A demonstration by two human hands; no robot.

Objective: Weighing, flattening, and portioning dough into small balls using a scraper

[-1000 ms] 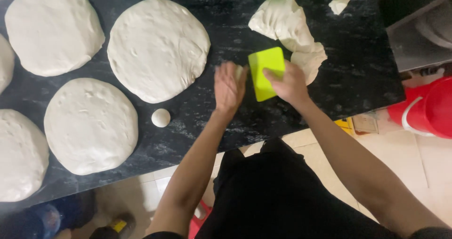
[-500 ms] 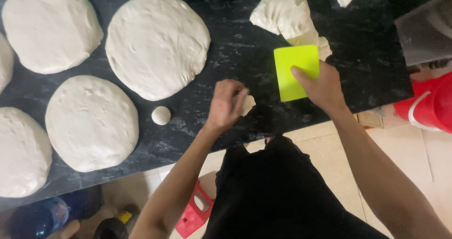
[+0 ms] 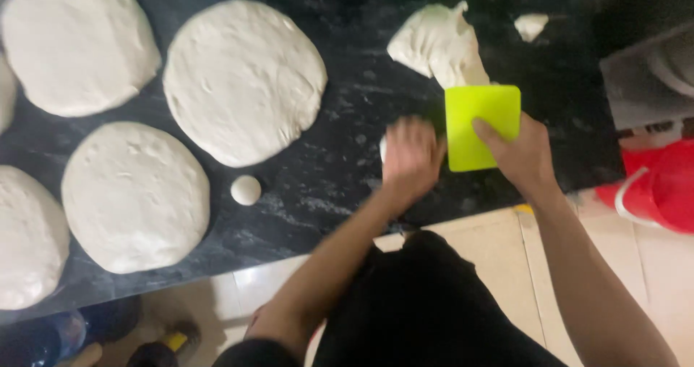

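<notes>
Scraper [image 3: 482, 127] moved nearer dough lump [image 3: 439, 44] | right fingers [image 3: 486, 130] gripping it | dark marble counter [image 3: 361, 92]

Bare arms and dark clothing, seen from the head camera.

Both forearms are uncovered from elbow to wrist, with no sleeves, watch, bracelet or gloves showing on them. The left hand [image 3: 410, 157] is blurred, so its fingers cannot be told apart; the right hand [image 3: 522, 152] is sharper, its fingers plain and without rings. Below the arms the person wears a black garment [image 3: 426, 309], unpatterned, with soft folds over the torso and lap.
</notes>
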